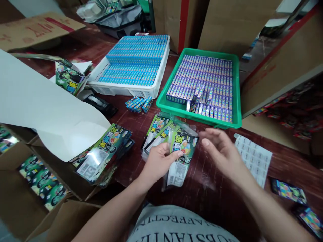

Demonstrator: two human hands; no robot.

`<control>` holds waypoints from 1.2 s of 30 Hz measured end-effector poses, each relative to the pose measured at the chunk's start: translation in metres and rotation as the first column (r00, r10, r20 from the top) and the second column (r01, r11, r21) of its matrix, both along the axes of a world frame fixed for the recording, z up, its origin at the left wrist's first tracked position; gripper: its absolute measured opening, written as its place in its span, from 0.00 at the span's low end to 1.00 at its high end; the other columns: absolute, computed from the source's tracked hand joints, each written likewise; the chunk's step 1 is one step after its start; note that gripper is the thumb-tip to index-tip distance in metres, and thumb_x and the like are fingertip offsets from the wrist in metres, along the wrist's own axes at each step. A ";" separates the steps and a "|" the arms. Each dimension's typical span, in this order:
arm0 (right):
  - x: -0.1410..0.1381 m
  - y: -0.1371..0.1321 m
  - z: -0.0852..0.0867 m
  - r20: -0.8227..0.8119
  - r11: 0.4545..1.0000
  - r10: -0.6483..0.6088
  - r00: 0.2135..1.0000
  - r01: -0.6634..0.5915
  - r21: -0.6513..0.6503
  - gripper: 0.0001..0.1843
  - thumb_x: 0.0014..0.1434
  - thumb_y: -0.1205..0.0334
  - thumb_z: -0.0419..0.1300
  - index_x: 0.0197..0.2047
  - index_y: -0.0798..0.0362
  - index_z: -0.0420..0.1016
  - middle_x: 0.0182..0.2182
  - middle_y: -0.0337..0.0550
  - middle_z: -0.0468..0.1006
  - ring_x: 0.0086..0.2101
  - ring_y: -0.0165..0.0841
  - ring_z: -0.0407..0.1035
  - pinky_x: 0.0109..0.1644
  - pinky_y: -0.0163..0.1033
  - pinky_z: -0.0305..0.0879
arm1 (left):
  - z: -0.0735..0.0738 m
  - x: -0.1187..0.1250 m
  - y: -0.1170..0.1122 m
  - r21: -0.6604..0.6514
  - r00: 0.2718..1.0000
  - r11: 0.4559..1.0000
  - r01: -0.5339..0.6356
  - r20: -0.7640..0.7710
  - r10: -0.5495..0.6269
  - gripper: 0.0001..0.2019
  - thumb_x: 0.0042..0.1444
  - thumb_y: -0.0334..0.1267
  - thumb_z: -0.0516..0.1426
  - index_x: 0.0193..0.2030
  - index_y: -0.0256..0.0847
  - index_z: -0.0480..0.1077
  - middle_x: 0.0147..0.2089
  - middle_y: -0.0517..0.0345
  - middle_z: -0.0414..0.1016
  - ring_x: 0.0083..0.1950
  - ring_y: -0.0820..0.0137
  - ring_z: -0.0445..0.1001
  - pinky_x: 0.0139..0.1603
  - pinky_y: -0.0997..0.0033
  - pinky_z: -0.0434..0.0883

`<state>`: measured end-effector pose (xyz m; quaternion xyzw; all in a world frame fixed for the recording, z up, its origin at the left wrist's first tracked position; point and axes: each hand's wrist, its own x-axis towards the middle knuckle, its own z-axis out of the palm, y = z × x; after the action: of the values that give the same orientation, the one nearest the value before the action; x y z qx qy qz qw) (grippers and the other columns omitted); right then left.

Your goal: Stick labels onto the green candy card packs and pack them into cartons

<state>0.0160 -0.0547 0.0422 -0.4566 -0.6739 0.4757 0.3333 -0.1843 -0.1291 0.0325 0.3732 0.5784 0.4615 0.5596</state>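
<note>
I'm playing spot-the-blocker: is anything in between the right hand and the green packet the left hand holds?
Nothing that I can see. The right hand is open just beside the green-and-black printed packet, with dark red table showing between them. The left hand has its thumb on the packet's front.

From just above the grey, black-lettered fabric shirt (181,220), the single head-worn camera looked forward and down, close over the scratched, dark-red wooden tabletop (219,201).

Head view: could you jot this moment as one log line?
left hand: holding printed packet | right hand: open, beside packet | green tray: purple boxes | white tray: blue boxes
</note>
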 end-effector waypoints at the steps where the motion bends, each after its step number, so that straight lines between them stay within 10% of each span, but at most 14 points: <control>1: -0.006 -0.011 -0.011 0.003 0.997 -0.010 1.000 0.010 -0.072 0.20 0.67 0.45 0.59 0.56 0.47 0.68 0.49 0.48 0.82 0.48 0.40 0.78 0.51 0.47 0.75 | -0.005 0.004 -0.001 0.013 0.999 0.999 -0.048 0.009 0.048 0.14 0.58 0.46 0.65 0.45 0.39 0.77 0.46 0.53 0.84 0.45 0.62 0.81 0.50 0.60 0.77; 7: -0.038 -0.048 -0.056 0.437 0.991 -0.135 0.889 0.127 0.048 0.21 0.72 0.45 0.44 0.45 0.50 0.71 0.32 0.47 0.83 0.31 0.43 0.79 0.32 0.40 0.64 | -0.037 0.028 -0.003 0.115 0.868 0.965 -0.236 -0.421 0.262 0.13 0.67 0.50 0.56 0.46 0.41 0.68 0.44 0.51 0.81 0.45 0.61 0.80 0.48 0.61 0.75; 16: -0.037 -0.041 -0.075 0.503 0.993 -0.115 0.857 0.089 0.075 0.22 0.73 0.45 0.41 0.41 0.48 0.69 0.27 0.45 0.81 0.26 0.43 0.77 0.28 0.39 0.58 | -0.052 0.018 -0.004 0.209 0.712 0.977 -0.037 -0.681 0.173 0.24 0.74 0.44 0.43 0.70 0.35 0.52 0.66 0.35 0.69 0.66 0.58 0.71 0.62 0.54 0.70; 20: -0.041 -0.029 -0.070 0.649 0.999 -0.033 0.760 0.024 0.023 0.22 0.74 0.49 0.38 0.44 0.50 0.69 0.27 0.46 0.81 0.26 0.42 0.77 0.28 0.38 0.55 | -0.026 -0.037 0.051 0.391 0.384 0.920 -0.015 -0.848 0.366 0.21 0.72 0.40 0.47 0.67 0.35 0.60 0.66 0.37 0.67 0.68 0.55 0.65 0.69 0.51 0.62; 24: -0.048 -0.026 -0.069 0.678 0.999 -0.028 0.734 0.011 0.030 0.22 0.75 0.51 0.38 0.44 0.51 0.69 0.27 0.47 0.81 0.26 0.42 0.77 0.28 0.39 0.55 | -0.018 -0.093 0.130 0.226 0.055 0.958 -0.174 -0.970 0.239 0.22 0.67 0.35 0.53 0.66 0.31 0.62 0.61 0.34 0.69 0.64 0.47 0.65 0.64 0.49 0.63; 29: -0.040 -0.024 -0.052 0.676 0.999 -0.014 0.737 -0.018 0.040 0.23 0.74 0.49 0.41 0.45 0.50 0.73 0.29 0.46 0.83 0.28 0.42 0.79 0.29 0.40 0.61 | -0.036 -0.104 0.166 0.195 -0.006 0.948 -0.250 -0.980 0.200 0.21 0.65 0.31 0.51 0.65 0.32 0.65 0.57 0.33 0.70 0.58 0.47 0.67 0.57 0.49 0.66; 33: -0.013 0.039 -0.024 0.540 0.945 -0.153 0.828 -0.038 0.325 0.23 0.69 0.41 0.52 0.53 0.50 0.74 0.43 0.50 0.83 0.43 0.48 0.78 0.43 0.49 0.72 | -0.037 -0.100 0.149 0.245 -0.019 0.947 -0.207 -0.969 0.247 0.19 0.65 0.30 0.50 0.60 0.34 0.71 0.55 0.37 0.70 0.58 0.48 0.68 0.58 0.52 0.66; 36: 0.003 0.131 -0.011 0.448 0.812 -0.218 0.867 -0.093 0.576 0.39 0.63 0.47 0.63 0.69 0.60 0.59 0.63 0.65 0.69 0.63 0.55 0.64 0.65 0.60 0.61 | -0.018 -0.085 0.121 0.412 -0.050 0.904 -0.114 -0.911 0.409 0.18 0.66 0.32 0.51 0.59 0.34 0.72 0.55 0.38 0.70 0.59 0.50 0.67 0.63 0.51 0.64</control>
<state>0.0190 0.0761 0.0310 -0.4619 -0.8323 0.1031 0.2888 -0.2693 -0.0080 0.0142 0.5247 0.8078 0.2222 -0.1510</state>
